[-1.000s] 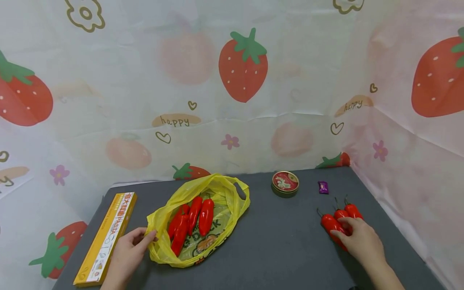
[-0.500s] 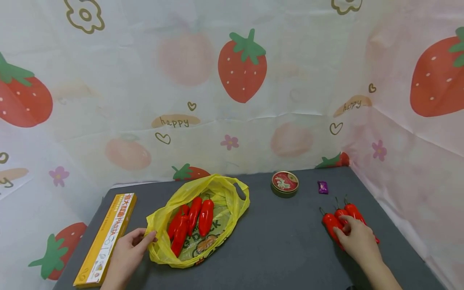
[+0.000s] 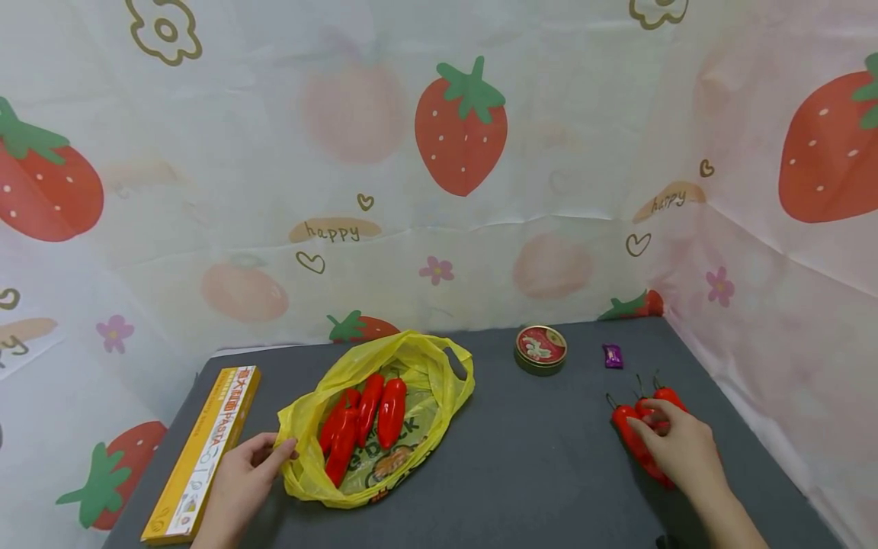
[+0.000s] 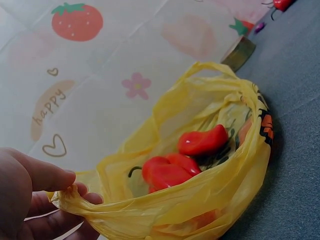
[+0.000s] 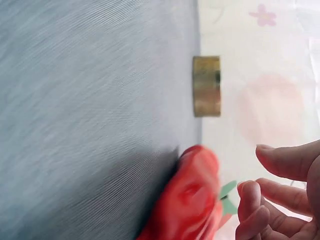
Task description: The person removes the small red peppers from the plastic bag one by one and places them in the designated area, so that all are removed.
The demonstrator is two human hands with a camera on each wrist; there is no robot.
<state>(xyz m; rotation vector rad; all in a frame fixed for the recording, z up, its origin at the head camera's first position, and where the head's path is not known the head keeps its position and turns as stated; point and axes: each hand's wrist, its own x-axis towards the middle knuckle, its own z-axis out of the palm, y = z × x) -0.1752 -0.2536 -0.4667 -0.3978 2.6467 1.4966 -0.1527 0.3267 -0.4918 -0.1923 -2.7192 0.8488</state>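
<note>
My left hand [image 3: 245, 473] pinches the rim of a yellow plastic bag [image 3: 302, 415] between thumb and fingers. The bag lies with its mouth open, and several red chili peppers [image 4: 202, 141] rest inside it on the printed bottom. At the right of the table, my right hand [image 3: 682, 450] hovers close over three red chili peppers [image 3: 634, 438] lying side by side with stems pointing away. In the right wrist view, its thumb [image 5: 287, 161] and loosely bent fingers stand apart with nothing between them, beside a red pepper [image 5: 187, 200]. The hand partly covers the peppers in the head view.
A yellow pasta box [image 3: 202, 454] lies along the table's left side. Toward the back stand a round tin [image 3: 540, 349] with a red lid and a small purple wrapped candy [image 3: 613, 356]. A strawberry-print cloth [image 3: 384, 290] hangs behind the dark table [image 3: 521, 465].
My right hand has shifted slightly over the peppers; more of the left pepper's near end shows, while the rightmost one's near end is now covered. The left hand and bag have stayed put.
</note>
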